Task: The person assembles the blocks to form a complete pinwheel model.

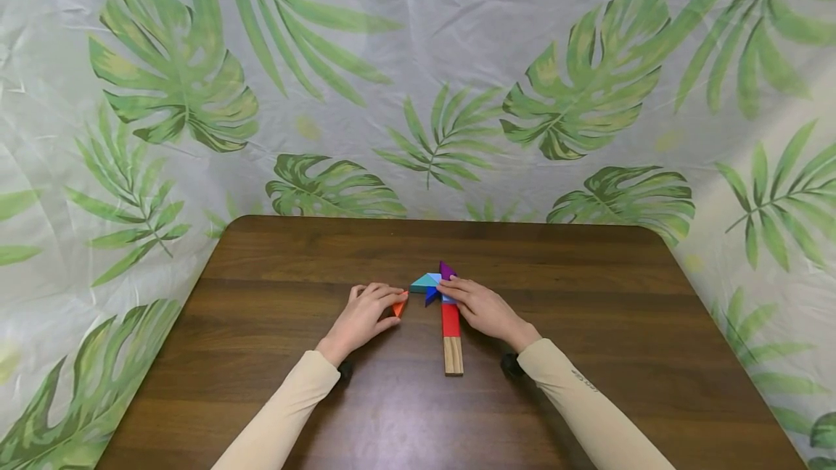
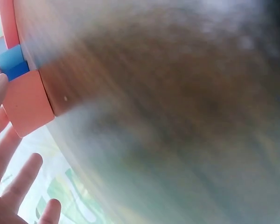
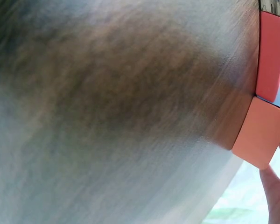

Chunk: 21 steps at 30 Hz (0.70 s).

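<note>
In the head view, my left hand (image 1: pixel 367 312) pinches an orange triangular block (image 1: pixel 400 306) between thumb and index finger, left of a figure of coloured blocks. My right hand (image 1: pixel 485 309) rests its outstretched fingers on the figure's upper right side and covers part of it. Showing around those fingers are a teal triangle (image 1: pixel 419 286), a dark blue block (image 1: pixel 431 296), a purple piece (image 1: pixel 447 269) and a red block (image 1: pixel 451 320). An orange face (image 3: pixel 261 132) touches the fingers in the right wrist view; its full shape is hidden.
A bare wooden block (image 1: pixel 453 356) continues the column below the red one. Everything lies on a dark brown wooden table (image 1: pixel 274 260). Behind the far edge hangs a leaf-print cloth (image 1: pixel 451 42).
</note>
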Each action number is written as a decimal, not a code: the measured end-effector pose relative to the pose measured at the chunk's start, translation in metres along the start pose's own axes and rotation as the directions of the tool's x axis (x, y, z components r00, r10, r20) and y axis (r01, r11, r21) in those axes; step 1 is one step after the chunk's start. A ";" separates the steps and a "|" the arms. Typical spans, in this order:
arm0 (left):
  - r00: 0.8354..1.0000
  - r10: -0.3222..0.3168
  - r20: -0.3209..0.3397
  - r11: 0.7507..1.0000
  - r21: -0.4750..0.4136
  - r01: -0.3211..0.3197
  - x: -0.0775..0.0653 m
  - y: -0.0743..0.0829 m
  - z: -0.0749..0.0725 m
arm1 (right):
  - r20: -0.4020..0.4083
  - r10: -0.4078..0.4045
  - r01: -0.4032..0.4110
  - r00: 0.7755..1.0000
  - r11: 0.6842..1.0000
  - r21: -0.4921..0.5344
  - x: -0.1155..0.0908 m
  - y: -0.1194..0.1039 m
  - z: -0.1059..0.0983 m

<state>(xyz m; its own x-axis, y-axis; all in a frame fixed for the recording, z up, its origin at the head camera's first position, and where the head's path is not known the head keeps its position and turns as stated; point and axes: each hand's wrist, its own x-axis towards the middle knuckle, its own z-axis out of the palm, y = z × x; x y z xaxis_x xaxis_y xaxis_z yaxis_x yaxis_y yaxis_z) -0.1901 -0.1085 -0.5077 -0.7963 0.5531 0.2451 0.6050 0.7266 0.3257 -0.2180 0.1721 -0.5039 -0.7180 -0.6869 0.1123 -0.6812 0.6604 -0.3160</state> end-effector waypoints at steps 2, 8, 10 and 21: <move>1.000 0.006 0.010 1.000 -0.012 -0.006 -0.001 0.000 -0.001 | 0.002 0.000 0.000 1.000 1.000 0.000 0.000 0.000 0.000; 0.998 0.036 0.046 0.998 -0.043 -0.034 -0.004 0.000 -0.002 | 0.006 0.007 -0.007 1.000 1.000 -0.001 0.000 0.000 0.000; 0.997 0.050 0.056 0.997 -0.054 -0.047 -0.005 0.001 -0.003 | 0.006 0.010 -0.010 1.000 1.000 0.002 0.000 0.000 0.000; 0.982 0.166 0.087 0.984 -0.075 -0.160 -0.009 0.005 -0.008 | 0.008 0.014 -0.014 1.000 1.000 0.003 0.000 -0.001 0.000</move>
<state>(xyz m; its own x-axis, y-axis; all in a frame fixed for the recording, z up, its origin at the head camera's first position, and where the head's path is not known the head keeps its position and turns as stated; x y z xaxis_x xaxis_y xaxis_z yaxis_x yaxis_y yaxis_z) -0.1805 -0.1133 -0.5007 -0.6813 0.6996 0.2155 0.7227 0.5959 0.3502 -0.2172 0.1716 -0.5034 -0.7264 -0.6799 0.1006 -0.6707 0.6692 -0.3199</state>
